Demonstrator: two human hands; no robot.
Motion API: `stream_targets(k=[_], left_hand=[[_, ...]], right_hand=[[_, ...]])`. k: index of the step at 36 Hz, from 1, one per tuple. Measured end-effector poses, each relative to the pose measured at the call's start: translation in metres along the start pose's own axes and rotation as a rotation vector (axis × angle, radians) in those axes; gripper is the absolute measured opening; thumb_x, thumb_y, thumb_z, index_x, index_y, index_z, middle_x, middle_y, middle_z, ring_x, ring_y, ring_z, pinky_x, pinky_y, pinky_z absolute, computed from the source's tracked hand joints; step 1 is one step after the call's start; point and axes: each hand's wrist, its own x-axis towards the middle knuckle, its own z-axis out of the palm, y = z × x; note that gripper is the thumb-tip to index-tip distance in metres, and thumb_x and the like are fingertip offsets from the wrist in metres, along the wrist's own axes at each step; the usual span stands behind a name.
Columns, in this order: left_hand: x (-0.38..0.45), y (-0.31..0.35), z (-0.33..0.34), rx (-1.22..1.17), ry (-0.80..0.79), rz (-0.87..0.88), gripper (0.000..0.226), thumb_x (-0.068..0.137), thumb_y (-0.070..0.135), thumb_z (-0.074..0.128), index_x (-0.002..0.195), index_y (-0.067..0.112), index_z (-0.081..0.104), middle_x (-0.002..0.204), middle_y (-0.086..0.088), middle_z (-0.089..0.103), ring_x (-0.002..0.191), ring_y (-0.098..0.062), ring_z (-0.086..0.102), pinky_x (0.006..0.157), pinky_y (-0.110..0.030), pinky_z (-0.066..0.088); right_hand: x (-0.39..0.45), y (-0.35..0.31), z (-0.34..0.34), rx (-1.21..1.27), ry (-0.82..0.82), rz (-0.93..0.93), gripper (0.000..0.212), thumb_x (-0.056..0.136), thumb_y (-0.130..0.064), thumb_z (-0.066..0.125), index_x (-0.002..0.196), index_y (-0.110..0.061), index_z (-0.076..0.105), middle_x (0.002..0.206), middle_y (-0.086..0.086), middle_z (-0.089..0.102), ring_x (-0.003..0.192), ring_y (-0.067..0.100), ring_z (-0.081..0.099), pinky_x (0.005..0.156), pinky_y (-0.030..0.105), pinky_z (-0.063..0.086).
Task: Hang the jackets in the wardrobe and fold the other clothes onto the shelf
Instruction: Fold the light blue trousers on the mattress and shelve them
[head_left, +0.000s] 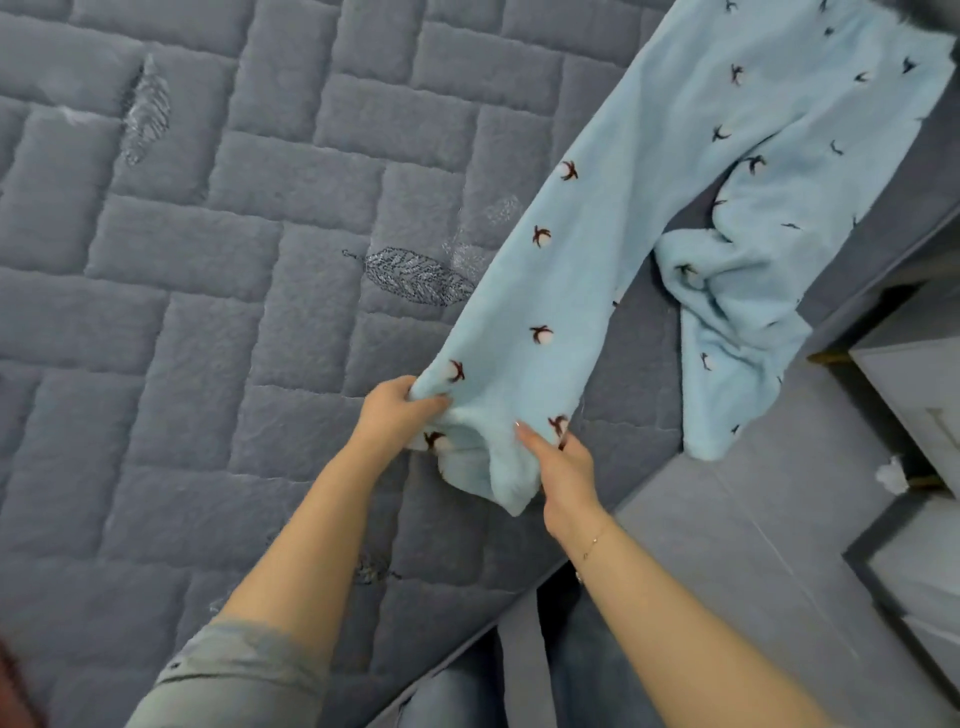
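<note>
The task is judged to be at an early stage w/ this garment: the pale blue fleece trousers (613, 234) are spread out on the bed (234, 312), not yet folded, and no wardrobe, shelf or jackets are shown, so nothing can be said re. what is already put away. One leg is drawn out straight towards the camera; its cuff end is pinched by the left hand (395, 410), fingers curled round the edge, and gripped at the other side by the right hand (563, 467), thumb on top. The other leg is left crumpled and hangs partly over the bed's edge, approx. beside the grey furniture (909, 405) at right. The fabric appears thick, plush & limp, dotted w/ small dark-stemmed white motifs. The bed cover is grey, quilted in brick-like blocks, w/ embroidered leaf shapes.
</note>
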Motion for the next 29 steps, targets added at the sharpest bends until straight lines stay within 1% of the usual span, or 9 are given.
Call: stream_targets(k=[2, 4, 8, 10, 15, 18, 21, 26, 29], left_hand=[[-0.003, 0.012, -0.036, -0.074, 0.041, 0.061, 0.01, 0.083, 0.02, 0.073, 0.079, 0.015, 0.066, 0.073, -0.001, 0.064, 0.064, -0.014, 0.058, 0.052, -0.022, 0.046], [-0.01, 0.023, -0.077, -0.136, 0.076, 0.111, 0.01, 0.08, 0.019, 0.076, 0.087, 0.016, 0.069, 0.077, -0.004, 0.07, 0.068, -0.018, 0.064, 0.062, -0.031, 0.051], [-0.016, 0.026, -0.137, -0.194, 0.085, 0.149, 0.021, 0.076, 0.02, 0.08, 0.095, 0.016, 0.069, 0.082, -0.003, 0.075, 0.068, -0.018, 0.069, 0.061, -0.03, 0.057], [-0.009, 0.015, -0.146, -0.183, 0.129, 0.099, 0.02, 0.076, 0.016, 0.079, 0.093, 0.015, 0.069, 0.082, -0.007, 0.074, 0.066, -0.017, 0.069, 0.057, -0.027, 0.057], [0.016, -0.042, -0.126, -0.145, 0.236, -0.125, 0.02, 0.084, 0.013, 0.074, 0.101, 0.007, 0.064, 0.106, -0.019, 0.069, 0.08, -0.022, 0.061, 0.08, -0.036, 0.051], [0.021, -0.061, -0.116, -0.258, 0.293, -0.144, 0.03, 0.088, 0.028, 0.071, 0.11, 0.008, 0.064, 0.111, -0.017, 0.068, 0.09, -0.023, 0.062, 0.085, -0.038, 0.052], [0.022, -0.058, -0.114, -0.301, 0.228, -0.126, 0.045, 0.086, 0.047, 0.068, 0.114, 0.013, 0.064, 0.107, -0.005, 0.069, 0.097, -0.02, 0.065, 0.086, -0.034, 0.053], [0.013, -0.047, -0.119, -0.36, 0.356, 0.008, 0.013, 0.09, 0.02, 0.067, 0.1, 0.011, 0.064, 0.087, -0.006, 0.066, 0.083, -0.023, 0.063, 0.066, -0.028, 0.054], [0.008, -0.035, -0.146, -0.42, 0.453, 0.144, 0.005, 0.09, 0.015, 0.067, 0.094, 0.017, 0.066, 0.083, -0.003, 0.066, 0.069, -0.009, 0.065, 0.057, -0.02, 0.053]], right_hand=[[-0.011, -0.009, 0.005, 0.038, -0.103, -0.022, 0.037, 0.078, -0.017, 0.078, 0.113, -0.013, 0.068, 0.109, 0.0, 0.073, 0.1, 0.016, 0.069, 0.082, 0.027, 0.056], [-0.021, -0.016, 0.015, 0.058, -0.251, -0.035, 0.052, 0.069, -0.021, 0.082, 0.118, -0.012, 0.065, 0.112, 0.0, 0.073, 0.105, 0.018, 0.068, 0.089, 0.032, 0.055], [-0.032, -0.011, 0.05, 0.185, -0.403, 0.104, 0.053, 0.063, -0.015, 0.081, 0.113, -0.009, 0.064, 0.108, 0.005, 0.074, 0.096, 0.019, 0.071, 0.075, 0.03, 0.059], [-0.03, 0.002, 0.066, 0.194, -0.38, 0.178, 0.036, 0.073, -0.007, 0.077, 0.108, -0.008, 0.066, 0.103, 0.006, 0.075, 0.09, 0.019, 0.072, 0.07, 0.029, 0.059], [-0.012, 0.04, 0.08, 0.017, -0.242, 0.242, 0.016, 0.087, -0.005, 0.069, 0.102, -0.01, 0.065, 0.109, 0.007, 0.07, 0.091, 0.016, 0.066, 0.075, 0.025, 0.055], [-0.004, 0.051, 0.081, -0.09, -0.161, 0.205, 0.012, 0.087, -0.009, 0.071, 0.096, -0.013, 0.066, 0.102, 0.004, 0.07, 0.088, 0.014, 0.065, 0.071, 0.022, 0.056], [-0.005, 0.056, 0.085, -0.124, -0.18, 0.179, 0.017, 0.086, -0.01, 0.072, 0.101, -0.015, 0.066, 0.099, 0.0, 0.07, 0.088, 0.011, 0.066, 0.079, 0.025, 0.056], [-0.022, 0.063, 0.104, -0.102, -0.249, 0.186, 0.019, 0.084, -0.005, 0.073, 0.098, -0.016, 0.066, 0.096, -0.003, 0.072, 0.086, 0.011, 0.068, 0.07, 0.023, 0.058], [-0.033, 0.062, 0.125, -0.013, -0.33, 0.141, 0.022, 0.083, -0.006, 0.074, 0.102, -0.012, 0.067, 0.102, 0.002, 0.074, 0.094, 0.015, 0.07, 0.077, 0.026, 0.058]])
